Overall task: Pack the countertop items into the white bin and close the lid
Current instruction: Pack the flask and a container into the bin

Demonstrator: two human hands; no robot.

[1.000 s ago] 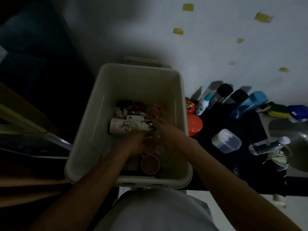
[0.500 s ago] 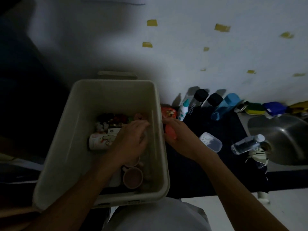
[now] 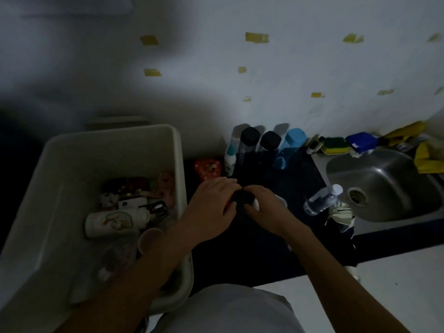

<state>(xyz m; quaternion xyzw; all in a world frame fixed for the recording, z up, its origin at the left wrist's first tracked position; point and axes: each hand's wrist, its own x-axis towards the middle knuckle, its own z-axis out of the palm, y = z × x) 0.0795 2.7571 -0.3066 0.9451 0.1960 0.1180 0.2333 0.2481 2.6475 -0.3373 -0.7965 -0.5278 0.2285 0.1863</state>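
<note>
White bin (image 3: 179, 164) stands open at my left, its near rim hidden under my left forearm. The clutter inside is dim, and only a cartoon-printed bottle (image 3: 113, 222) reads clearly. Just right of the bin, over the dark countertop (image 3: 240, 260), my left hand (image 3: 211, 207) and right hand (image 3: 266, 210) both curl their fingers round a small dark object (image 3: 242, 198), too shadowed to identify.

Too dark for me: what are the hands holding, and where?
The left hand and right hand grip a small dark object from opposite sides; what it is cannot be told.
</note>
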